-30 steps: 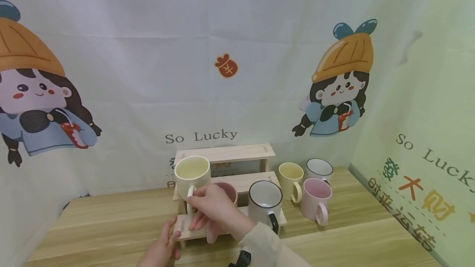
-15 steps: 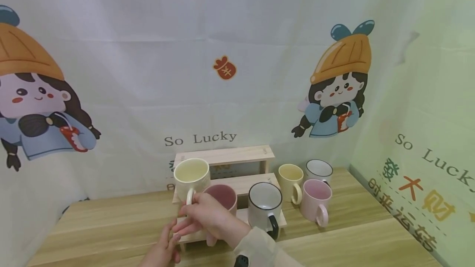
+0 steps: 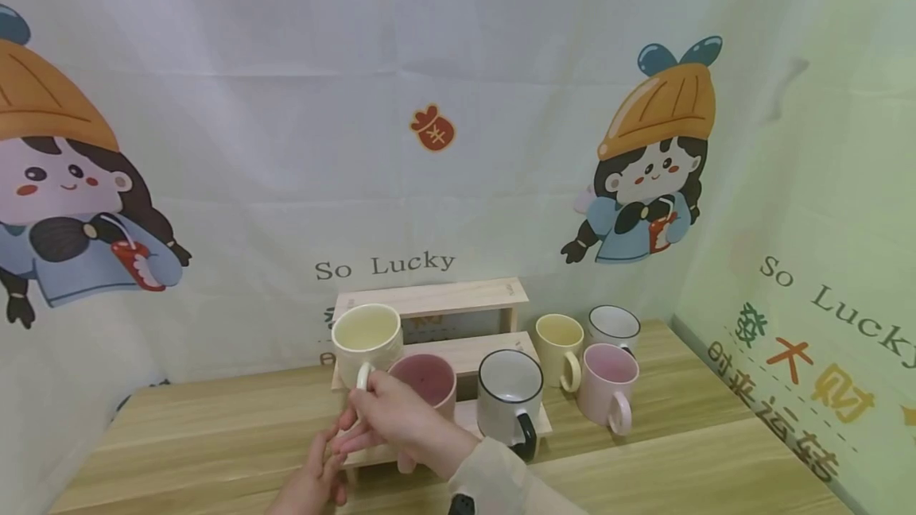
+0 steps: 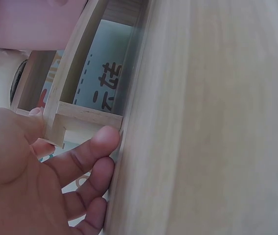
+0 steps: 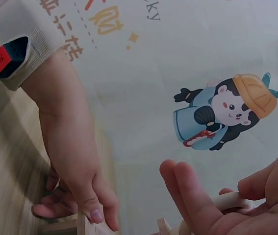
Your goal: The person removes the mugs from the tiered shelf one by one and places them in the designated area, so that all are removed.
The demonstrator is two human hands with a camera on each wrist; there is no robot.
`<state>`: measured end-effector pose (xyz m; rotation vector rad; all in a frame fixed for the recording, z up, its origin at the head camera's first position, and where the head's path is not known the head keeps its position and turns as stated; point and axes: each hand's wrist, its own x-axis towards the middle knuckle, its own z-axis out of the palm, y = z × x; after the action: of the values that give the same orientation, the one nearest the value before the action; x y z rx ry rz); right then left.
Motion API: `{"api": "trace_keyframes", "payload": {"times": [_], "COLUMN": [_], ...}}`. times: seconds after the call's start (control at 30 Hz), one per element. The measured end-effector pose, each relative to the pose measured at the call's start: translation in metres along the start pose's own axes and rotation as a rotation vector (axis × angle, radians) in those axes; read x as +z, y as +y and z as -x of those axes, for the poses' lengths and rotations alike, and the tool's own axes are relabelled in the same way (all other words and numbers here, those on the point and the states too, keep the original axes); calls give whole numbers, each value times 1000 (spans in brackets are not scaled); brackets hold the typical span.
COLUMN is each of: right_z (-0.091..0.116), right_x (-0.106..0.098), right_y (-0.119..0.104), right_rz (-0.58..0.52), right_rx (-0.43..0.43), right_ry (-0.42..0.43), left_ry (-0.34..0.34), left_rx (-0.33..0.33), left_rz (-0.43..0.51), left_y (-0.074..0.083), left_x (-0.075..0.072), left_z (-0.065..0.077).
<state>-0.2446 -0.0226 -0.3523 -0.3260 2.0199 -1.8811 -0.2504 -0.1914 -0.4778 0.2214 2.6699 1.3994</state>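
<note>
My right hand (image 3: 404,420) pinches the handle of a cream mug (image 3: 366,340) at the left of a stepped wooden rack (image 3: 465,298) in the head view. In the right wrist view the cream handle (image 5: 234,199) sits between thumb and fingers, with some fingers straight. Whether the mug's base touches a step is hidden. My left hand (image 3: 312,471) grips the left end of the rack's lowest step, thumb on top, as the left wrist view shows. A dark pink mug (image 3: 429,380) and a white mug with black rim and handle (image 3: 510,396) stand on the lowest step.
Right of the rack, on the wooden table (image 3: 658,459), stand a yellow mug (image 3: 558,348), a light pink mug (image 3: 608,388) and a second black-rimmed white mug (image 3: 614,324). A printed cloth (image 3: 501,181) hangs behind and at the sides.
My right hand has shifted slightly left and turned at the cream mug's handle, and the mug has moved slightly left. My left hand stays at the rack's end.
</note>
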Motion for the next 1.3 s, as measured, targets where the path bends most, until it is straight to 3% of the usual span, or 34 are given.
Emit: {"api": "trace_keyframes", "payload": {"times": [0.47,0.63,0.97,1.3], "right_z": [4,5,7,12], "right_x": [5,7,11,9], "right_y": [9,6,1,-9], "right_rz": [-8,-33,-58,-67], "right_rx": [3,-15,-83,-115], "right_ry": [114,107,56,66], "left_ry": [22,46,77,50], "left_rx": [-30,-25,-14,-14], "left_rz": [-30,-10,-92,-34], "left_y": [0,-2,1,3], "left_x": [7,7,3,3], "left_z": [2,3,0,0]}}
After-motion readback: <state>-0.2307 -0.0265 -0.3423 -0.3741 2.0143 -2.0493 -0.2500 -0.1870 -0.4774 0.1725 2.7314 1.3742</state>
